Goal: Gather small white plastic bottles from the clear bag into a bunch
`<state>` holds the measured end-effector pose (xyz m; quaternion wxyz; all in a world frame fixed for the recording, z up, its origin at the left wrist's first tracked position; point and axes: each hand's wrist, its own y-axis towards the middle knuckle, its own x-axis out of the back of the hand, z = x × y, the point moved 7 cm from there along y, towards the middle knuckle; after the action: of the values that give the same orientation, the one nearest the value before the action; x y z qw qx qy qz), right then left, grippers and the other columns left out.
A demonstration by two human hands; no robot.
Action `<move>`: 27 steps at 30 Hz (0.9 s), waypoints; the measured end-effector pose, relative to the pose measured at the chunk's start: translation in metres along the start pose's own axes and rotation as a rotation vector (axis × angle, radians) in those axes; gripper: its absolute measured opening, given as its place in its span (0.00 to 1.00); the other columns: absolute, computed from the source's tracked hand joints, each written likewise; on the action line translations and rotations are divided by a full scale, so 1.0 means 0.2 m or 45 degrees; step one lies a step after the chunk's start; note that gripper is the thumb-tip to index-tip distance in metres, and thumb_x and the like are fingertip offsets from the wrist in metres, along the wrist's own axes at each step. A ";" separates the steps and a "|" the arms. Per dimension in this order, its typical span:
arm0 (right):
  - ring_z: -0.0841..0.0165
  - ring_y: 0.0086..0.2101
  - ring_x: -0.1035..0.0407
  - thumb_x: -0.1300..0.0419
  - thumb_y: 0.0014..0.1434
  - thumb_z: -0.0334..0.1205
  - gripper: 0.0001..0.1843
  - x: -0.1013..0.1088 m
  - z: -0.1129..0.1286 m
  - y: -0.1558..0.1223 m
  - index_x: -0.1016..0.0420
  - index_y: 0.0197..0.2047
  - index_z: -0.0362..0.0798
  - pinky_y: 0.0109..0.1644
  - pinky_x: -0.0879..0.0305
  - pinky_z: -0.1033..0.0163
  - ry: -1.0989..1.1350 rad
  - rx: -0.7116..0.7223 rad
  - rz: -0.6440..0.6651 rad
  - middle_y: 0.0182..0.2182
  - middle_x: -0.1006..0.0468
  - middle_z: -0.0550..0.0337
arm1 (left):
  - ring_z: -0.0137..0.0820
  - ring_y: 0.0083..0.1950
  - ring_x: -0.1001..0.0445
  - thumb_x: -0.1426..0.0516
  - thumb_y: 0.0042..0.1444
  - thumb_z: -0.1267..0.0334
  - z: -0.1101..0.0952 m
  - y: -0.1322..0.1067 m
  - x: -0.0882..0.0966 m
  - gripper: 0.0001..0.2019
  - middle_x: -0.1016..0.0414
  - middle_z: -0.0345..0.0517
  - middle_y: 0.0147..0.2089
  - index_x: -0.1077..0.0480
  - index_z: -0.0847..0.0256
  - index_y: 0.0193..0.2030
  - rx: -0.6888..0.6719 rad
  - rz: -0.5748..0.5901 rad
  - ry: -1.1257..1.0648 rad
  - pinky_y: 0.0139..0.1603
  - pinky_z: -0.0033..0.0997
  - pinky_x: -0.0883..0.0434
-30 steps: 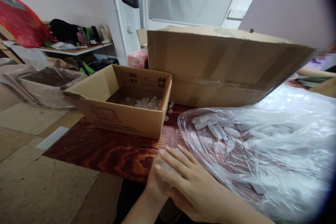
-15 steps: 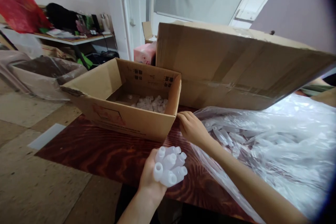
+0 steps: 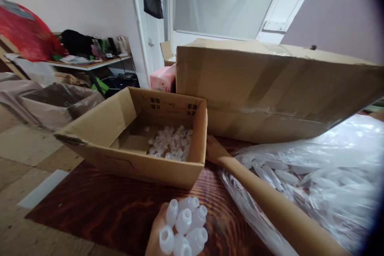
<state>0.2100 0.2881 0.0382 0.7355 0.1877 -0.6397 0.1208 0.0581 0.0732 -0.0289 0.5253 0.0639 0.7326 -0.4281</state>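
Observation:
My left hand is closed round a bunch of several small white plastic bottles, their open necks pointing up, low over the dark wooden table. My right hand reaches forward beside the right wall of the small open cardboard box, next to the table; its fingers are hidden behind the box. White caps lie heaped in that box. My right forearm rests along the edge of a clear plastic bag full of more clear bottles.
A large closed cardboard box stands behind the bag and the small box. A pink tissue pack sits behind the small box. At the left are a plastic-lined carton, a cluttered shelf and a red bag.
My right hand has moved further forward, along the small box's right side. My left hand with the bottles has come lower and closer to me. The view has tilted down.

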 end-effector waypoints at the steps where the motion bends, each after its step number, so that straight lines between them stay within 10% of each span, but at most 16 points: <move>1: 0.59 0.51 0.35 0.39 0.63 0.40 0.12 -0.01 -0.01 -0.02 0.29 0.48 0.44 0.55 0.36 0.48 0.067 -0.027 -0.019 0.50 0.29 0.53 | 0.47 0.55 0.25 0.43 0.58 0.57 -0.01 0.00 0.00 0.25 0.21 0.55 0.48 0.35 0.55 0.63 0.006 0.006 0.004 0.46 0.41 0.24; 14: 0.74 0.18 0.46 0.53 0.64 0.51 0.16 0.21 -0.27 -0.17 0.41 0.29 0.50 0.19 0.48 0.70 1.718 -0.881 -0.780 0.20 0.42 0.69 | 0.46 0.43 0.21 0.36 0.51 0.54 0.00 0.02 -0.04 0.18 0.21 0.49 0.33 0.27 0.61 0.47 -0.221 -0.178 0.017 0.36 0.38 0.24; 20: 0.76 0.20 0.36 0.56 0.61 0.29 0.11 0.25 -0.14 -0.31 0.39 0.29 0.46 0.22 0.35 0.75 2.624 -1.195 -0.602 0.20 0.35 0.64 | 0.42 0.34 0.21 0.45 0.60 0.57 -0.01 -0.04 -0.21 0.14 0.22 0.50 0.29 0.30 0.67 0.45 -0.182 -0.313 -0.079 0.30 0.36 0.27; 27: 0.77 0.20 0.33 0.50 0.60 0.28 0.08 0.17 0.08 -0.42 0.34 0.30 0.43 0.22 0.32 0.80 3.081 -1.274 -0.460 0.22 0.31 0.61 | 0.37 0.33 0.21 0.51 0.65 0.58 -0.01 -0.09 -0.26 0.19 0.21 0.47 0.31 0.38 0.65 0.59 -0.155 -0.327 -0.105 0.33 0.36 0.29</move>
<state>0.2357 0.2024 0.0631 0.8337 -0.2460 0.4754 -0.1356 0.0700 0.0824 0.0250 0.4988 -0.0800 0.7371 -0.4489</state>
